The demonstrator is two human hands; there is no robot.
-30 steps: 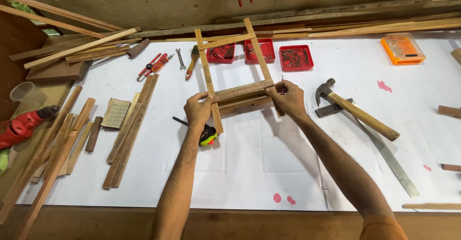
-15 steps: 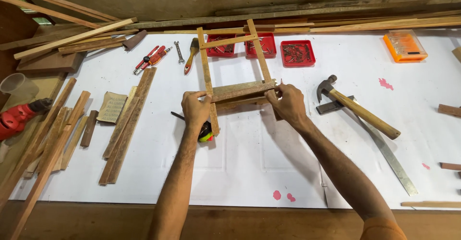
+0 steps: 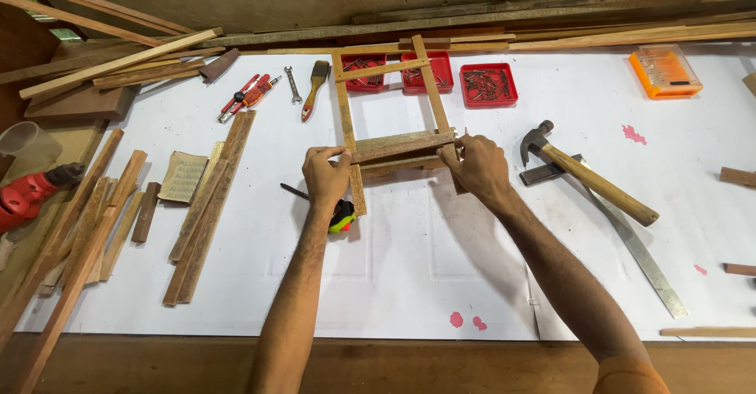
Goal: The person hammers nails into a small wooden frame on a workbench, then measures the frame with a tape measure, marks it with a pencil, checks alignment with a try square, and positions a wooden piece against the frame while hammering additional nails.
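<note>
— Hands first: where are yours?

— Your left hand (image 3: 327,177) pinches the left end of a short wooden slat (image 3: 402,146), and your right hand (image 3: 476,165) pinches its right end. Each grip is closed on that slat, fingertips on top and thumbs at the near edge.

— Where does the slat lie?

— It lies crosswise over the two long rails of a wooden frame (image 3: 346,122) on the white desk (image 3: 394,268), at the near end of the frame, with a second crosspiece just behind and under it. The far crosspiece sits near three red trays (image 3: 488,84) of nails.

— What is around you?

— A yellow and black tape measure (image 3: 342,217) lies just under your left wrist, partly hidden. To your right a hammer (image 3: 587,172) rests across a steel ruler (image 3: 638,252). Further right and back is an orange plastic box (image 3: 665,71). To your left lie loose wood strips (image 3: 205,205), a sheet of sandpaper (image 3: 181,177), red-handled pliers (image 3: 244,97), a wrench (image 3: 293,85) and a paintbrush (image 3: 313,87). A red power tool (image 3: 27,195) sits at the far left edge.
</note>
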